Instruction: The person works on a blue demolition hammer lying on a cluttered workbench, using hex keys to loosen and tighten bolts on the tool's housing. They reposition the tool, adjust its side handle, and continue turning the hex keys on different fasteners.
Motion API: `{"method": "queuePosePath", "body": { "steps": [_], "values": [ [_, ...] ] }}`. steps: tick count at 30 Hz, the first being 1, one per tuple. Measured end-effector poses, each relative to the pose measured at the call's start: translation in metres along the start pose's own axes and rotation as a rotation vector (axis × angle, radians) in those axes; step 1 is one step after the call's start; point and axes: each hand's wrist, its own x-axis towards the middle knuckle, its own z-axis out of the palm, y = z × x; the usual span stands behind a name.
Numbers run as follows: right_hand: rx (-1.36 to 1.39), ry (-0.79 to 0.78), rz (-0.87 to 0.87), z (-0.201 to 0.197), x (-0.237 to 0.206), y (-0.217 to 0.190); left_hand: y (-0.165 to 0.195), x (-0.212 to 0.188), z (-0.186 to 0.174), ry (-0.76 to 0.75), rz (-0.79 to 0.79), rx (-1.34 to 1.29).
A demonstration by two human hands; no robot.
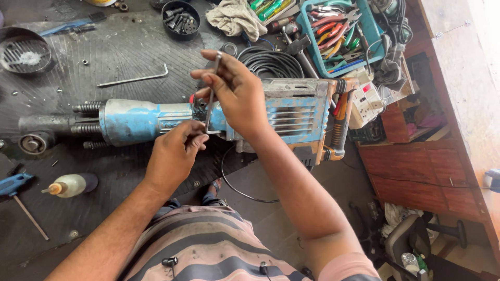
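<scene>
Over the workbench's middle, right hand (237, 91) is pinching a long hex key (210, 93) upright, tip down in the blue demolition hammer (208, 122); left hand (174, 153) is gripping the key's lower end. Housing looks closed still, so fastener work seems early; another hex key (134, 79) is lying toward the far edge.
</scene>
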Motion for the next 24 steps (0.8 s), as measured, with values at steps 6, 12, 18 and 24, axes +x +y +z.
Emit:
{"method": "queuePosePath", "body": {
  "steps": [6, 12, 18, 24],
  "values": [
    [-0.006, 0.108, 0.115, -0.001, 0.014, 0.014, 0.007, 0.005, 0.003, 0.053, -0.041, 0.092],
    [-0.064, 0.087, 0.141, 0.006, 0.016, 0.02, 0.01, 0.004, 0.003, 0.035, -0.064, 0.165],
    [-0.025, 0.056, 0.158, -0.002, 0.022, 0.026, 0.007, 0.006, 0.005, 0.044, 0.03, 0.446],
    [-0.015, 0.05, 0.211, -0.001, 0.037, 0.023, 0.008, 0.011, 0.011, 0.0, 0.146, 0.858]
  ]
}}
